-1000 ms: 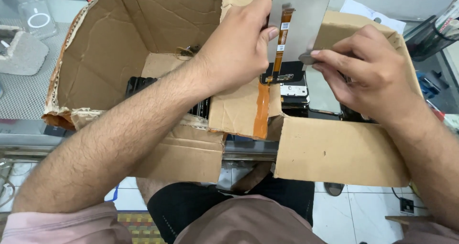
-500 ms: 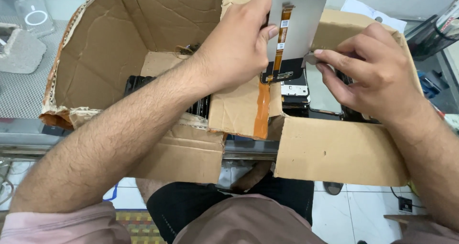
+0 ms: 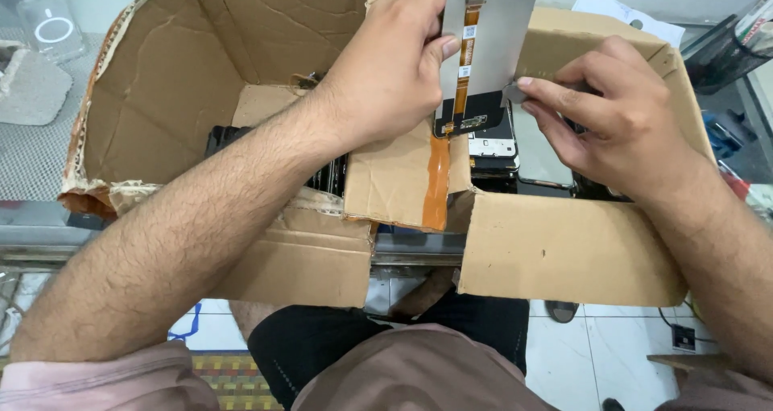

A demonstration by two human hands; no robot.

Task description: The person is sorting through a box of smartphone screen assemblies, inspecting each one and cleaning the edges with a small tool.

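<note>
the left hand [image 3: 386, 81] gripped a phone screen panel [image 3: 499, 33] over the cardboard box [image 3: 564, 250]; the right hand [image 3: 612, 113] pinched its lower corner.

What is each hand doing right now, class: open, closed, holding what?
Left hand: closed on the flat grey phone screen panel with an orange ribbon cable.
Right hand: fingertips pinching that panel's lower right corner.

Both hands are raised close together, forearms converging; left hand [image 3: 386, 81] gripping with thumb extended; right hand [image 3: 616, 113] pinching.
</note>
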